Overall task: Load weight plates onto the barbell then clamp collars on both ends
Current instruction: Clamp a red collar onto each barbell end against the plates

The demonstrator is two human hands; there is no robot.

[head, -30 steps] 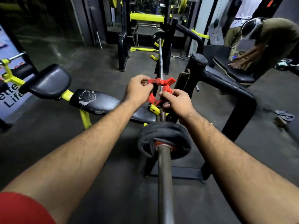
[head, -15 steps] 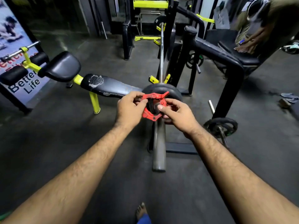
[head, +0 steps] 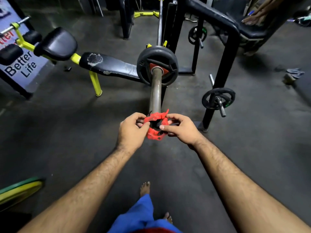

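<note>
- A black padded bench (head: 109, 66) on yellow legs (head: 95, 83), its cover worn through in one patch.
- A banner (head: 20, 64) reading "Better Life" at left.
- Sandals (head: 295, 72) on the dark floor (head: 67, 132), right.
- A yellow-green disc (head: 18, 190) at lower left.

Both hands (head: 133, 130) hold red collar (head: 155, 126) at barbell (head: 155, 91) end.

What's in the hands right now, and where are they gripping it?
Both hands hold the red plastic clamp collar near the barbell sleeve's end: left hand on its left rim, right hand on its right.
</note>
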